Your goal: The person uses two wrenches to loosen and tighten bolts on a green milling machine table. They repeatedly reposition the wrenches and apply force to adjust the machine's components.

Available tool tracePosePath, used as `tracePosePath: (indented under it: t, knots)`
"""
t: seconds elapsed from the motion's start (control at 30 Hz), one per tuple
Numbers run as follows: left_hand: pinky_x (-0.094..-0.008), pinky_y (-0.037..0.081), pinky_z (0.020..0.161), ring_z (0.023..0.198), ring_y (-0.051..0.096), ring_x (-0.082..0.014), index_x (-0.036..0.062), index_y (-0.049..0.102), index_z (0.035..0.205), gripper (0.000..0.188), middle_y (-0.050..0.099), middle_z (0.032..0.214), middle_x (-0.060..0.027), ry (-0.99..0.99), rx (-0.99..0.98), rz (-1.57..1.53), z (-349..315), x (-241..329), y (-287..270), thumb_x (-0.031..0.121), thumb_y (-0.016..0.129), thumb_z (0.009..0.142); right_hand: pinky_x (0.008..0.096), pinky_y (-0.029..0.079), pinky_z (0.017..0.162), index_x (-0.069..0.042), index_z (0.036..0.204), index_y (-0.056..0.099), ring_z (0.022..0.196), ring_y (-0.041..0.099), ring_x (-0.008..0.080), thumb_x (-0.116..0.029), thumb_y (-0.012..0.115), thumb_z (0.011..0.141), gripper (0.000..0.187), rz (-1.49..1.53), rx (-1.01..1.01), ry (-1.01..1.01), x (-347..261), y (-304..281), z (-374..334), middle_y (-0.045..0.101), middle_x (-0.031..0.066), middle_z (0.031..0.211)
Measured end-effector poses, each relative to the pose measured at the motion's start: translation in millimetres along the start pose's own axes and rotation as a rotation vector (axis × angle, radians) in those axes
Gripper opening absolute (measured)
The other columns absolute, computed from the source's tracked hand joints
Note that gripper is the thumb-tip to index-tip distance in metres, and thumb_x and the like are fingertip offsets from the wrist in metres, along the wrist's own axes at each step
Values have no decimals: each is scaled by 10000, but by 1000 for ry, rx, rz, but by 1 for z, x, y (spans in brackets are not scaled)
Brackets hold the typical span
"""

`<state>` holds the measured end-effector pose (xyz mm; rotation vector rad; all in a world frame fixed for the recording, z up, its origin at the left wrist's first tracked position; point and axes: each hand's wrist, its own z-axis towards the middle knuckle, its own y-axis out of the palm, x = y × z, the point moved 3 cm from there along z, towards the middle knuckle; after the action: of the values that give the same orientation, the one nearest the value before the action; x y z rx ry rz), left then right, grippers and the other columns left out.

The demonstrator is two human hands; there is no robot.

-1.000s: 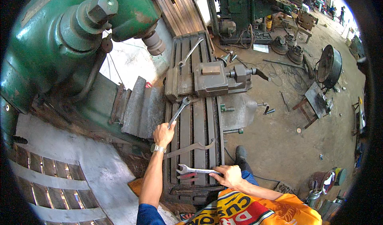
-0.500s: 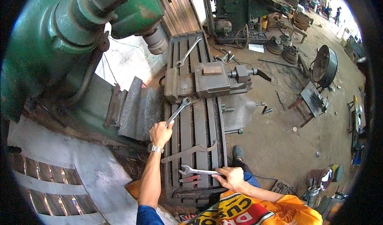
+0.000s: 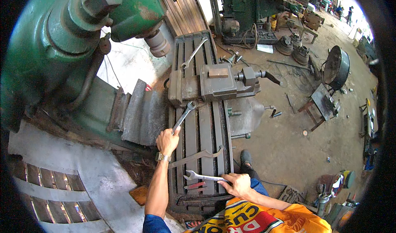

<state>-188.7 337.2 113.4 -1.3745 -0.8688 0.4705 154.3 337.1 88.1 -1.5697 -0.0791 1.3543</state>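
Observation:
My left hand (image 3: 168,140) is closed round the lower end of a wrench (image 3: 183,116), whose ring-like upper end meets the front base of the grey machine vise (image 3: 219,82). In my right hand (image 3: 238,184) is an open-ended spanner (image 3: 204,177), its jaw pointing left above the slotted machine table (image 3: 206,127). Between my hands a hook spanner (image 3: 196,157) lies across the slots. Small red-handled tools (image 3: 194,186) rest just below the spanner's jaw. Beyond the vise's left side, another spanner (image 3: 194,53) lies on the table's far part.
A green milling machine head (image 3: 66,43) with its spindle (image 3: 158,44) looms at upper left. The vise carries a small block (image 3: 218,73) and a crank handle (image 3: 270,77) sticking out right. A round fan-like drum (image 3: 336,68) and a low stool (image 3: 315,109) stand on the floor.
The view has shifted slightly. Both hands keep their tools, and the left-hand wrench stays at the vise's base with little visible movement.

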Motion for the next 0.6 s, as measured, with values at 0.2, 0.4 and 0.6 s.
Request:
tracePosePath:
  t: [0.2,0.4,0.6]
  knots:
    - [-546,499,683,810,660,-476,30,714,781,573,684,807,-256,-16,-107,-68,6,-3,1,575,599,918,401,520,507,-130,922,748,601,677,290,-430,695,891,307,75,4,-2,6,0,-2,699,68,739]
    - [-438,465,552,620,666,-305,50,658,711,604,668,658,-141,22,-164,-126,14,-15,8,606,576,935,411,536,548,-139,933,757,645,692,296,-442,685,899,313,70,-54,8,5,-4,1,708,81,745]
    - [-273,488,429,530,625,-143,27,654,1154,542,672,734,-75,-88,-605,-1145,27,-46,1,522,470,1030,393,541,598,-116,1035,765,668,700,298,-443,698,902,360,243,-175,135,11,-15,-6,720,127,782]
